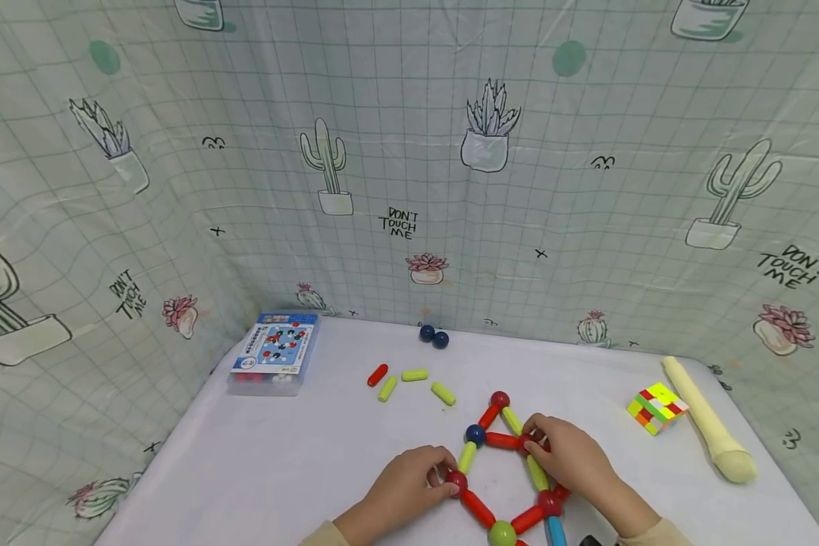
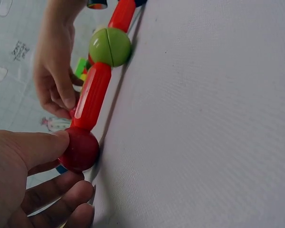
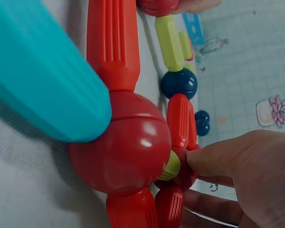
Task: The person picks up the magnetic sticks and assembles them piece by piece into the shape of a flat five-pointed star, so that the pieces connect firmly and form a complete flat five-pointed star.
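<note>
A frame of coloured balls and sticks lies on the table in the head view. My left hand point(image 1: 409, 483) pinches its left red ball point(image 1: 456, 484) between thumb and fingers, also seen in the left wrist view. On the far right side, my right hand point(image 1: 576, 455) pinches another red ball point(image 3: 184, 173), partly covered by the fingers. Between these stands a dark blue ball point(image 1: 475, 434), with a red ball point(image 1: 500, 400) at the far tip. Nearer me are a green ball point(image 1: 503, 534) and a red ball point(image 1: 549, 503) with a light-blue stick point(image 1: 556, 531).
Loose yellow-green sticks point(image 1: 415, 374) and a red stick point(image 1: 378, 374) lie beyond the frame, with two dark blue balls point(image 1: 440, 340) farther back. A boxed set point(image 1: 276, 353) sits back left. A puzzle cube point(image 1: 657, 408) and a pale yellow bat-shaped object point(image 1: 710, 425) are at right.
</note>
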A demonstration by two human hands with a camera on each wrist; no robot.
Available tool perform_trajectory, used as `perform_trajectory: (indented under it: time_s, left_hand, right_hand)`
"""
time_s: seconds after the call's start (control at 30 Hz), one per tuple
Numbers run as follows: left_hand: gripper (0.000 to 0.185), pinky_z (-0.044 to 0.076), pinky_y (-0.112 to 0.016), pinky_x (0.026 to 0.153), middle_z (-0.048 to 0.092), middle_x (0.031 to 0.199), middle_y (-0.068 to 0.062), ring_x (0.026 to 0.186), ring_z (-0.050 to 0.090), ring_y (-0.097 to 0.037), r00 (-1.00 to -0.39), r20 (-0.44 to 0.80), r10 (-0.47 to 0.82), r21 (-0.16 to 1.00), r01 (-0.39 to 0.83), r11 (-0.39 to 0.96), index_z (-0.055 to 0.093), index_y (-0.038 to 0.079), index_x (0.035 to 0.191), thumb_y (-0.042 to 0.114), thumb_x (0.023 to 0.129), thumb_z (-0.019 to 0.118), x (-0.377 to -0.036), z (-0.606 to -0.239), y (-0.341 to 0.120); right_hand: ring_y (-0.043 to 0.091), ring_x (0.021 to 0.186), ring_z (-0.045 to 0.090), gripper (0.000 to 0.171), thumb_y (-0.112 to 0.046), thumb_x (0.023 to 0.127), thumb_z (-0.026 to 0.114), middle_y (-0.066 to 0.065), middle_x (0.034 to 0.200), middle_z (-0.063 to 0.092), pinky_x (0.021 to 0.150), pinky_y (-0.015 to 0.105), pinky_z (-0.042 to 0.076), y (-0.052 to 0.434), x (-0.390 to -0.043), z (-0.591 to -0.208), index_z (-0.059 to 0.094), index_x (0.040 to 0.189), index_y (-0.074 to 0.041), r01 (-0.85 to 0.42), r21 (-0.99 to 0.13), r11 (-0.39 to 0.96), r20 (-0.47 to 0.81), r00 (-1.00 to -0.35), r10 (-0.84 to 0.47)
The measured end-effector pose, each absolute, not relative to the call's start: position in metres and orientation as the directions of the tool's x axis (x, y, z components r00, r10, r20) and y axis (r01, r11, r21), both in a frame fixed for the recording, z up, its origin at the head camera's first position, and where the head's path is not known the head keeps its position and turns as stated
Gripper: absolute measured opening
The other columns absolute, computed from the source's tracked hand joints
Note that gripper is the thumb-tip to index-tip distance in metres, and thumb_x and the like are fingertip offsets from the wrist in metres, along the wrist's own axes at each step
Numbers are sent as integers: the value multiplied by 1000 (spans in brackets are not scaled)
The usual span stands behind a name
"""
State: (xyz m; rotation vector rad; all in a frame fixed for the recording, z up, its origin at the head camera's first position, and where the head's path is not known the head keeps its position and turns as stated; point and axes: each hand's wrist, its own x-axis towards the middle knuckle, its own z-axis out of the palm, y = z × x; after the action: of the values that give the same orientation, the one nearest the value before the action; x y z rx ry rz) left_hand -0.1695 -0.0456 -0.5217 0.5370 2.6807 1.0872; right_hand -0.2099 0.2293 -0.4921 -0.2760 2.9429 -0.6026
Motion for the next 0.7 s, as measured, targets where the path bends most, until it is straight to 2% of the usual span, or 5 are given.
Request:
perform_trajectory:
  time_s: [0.1,0.23,0.4,0.57,0.7]
  left_hand:
    - [20,44,-21,62,57,82,21,69,50,0,-920,-45,390,697,251,671,71,25,105,27,88,81,-168,-520,-42]
    - [21,44,-21,62,57,82,20,69,50,-1,-924,-47,380,698,241,674,71,24,106,28,88,82,-168,-519,-42]
    - [22,45,-21,63,59,84,20,69,51,-1,-919,-41,391,717,245,653,72,24,106,27,87,82,-171,-520,-45]
    - [18,47,-20,66,60,87,20,72,53,1,-913,13,407,726,289,624,73,21,106,28,90,80,-178,-521,-53]
    - [19,48,-21,70,62,91,15,78,54,-2,-933,77,352,673,309,672,73,18,108,27,92,78,-190,-521,-60]
  right_hand:
    - [13,73,55,16,-18,90,77,-4,88,66,61,30,50,230,-211,-491,69,104,-16,-168,-393,904,-75,-974,-214]
    - [14,78,56,20,-18,87,80,-3,91,64,71,35,56,224,-211,-490,71,104,-16,-213,-368,905,-16,-972,-236]
    - [14,87,60,27,-17,86,82,-6,95,64,81,39,56,207,-214,-492,72,111,-19,-282,-428,859,51,-956,-289]
    - [14,97,62,27,-14,87,81,-7,103,68,85,39,56,191,-221,-499,73,113,-21,-375,-457,807,101,-923,-371]
    - [12,96,62,26,-11,87,80,-8,103,69,88,40,55,180,-225,-500,75,111,-19,-376,-465,802,93,-921,-378]
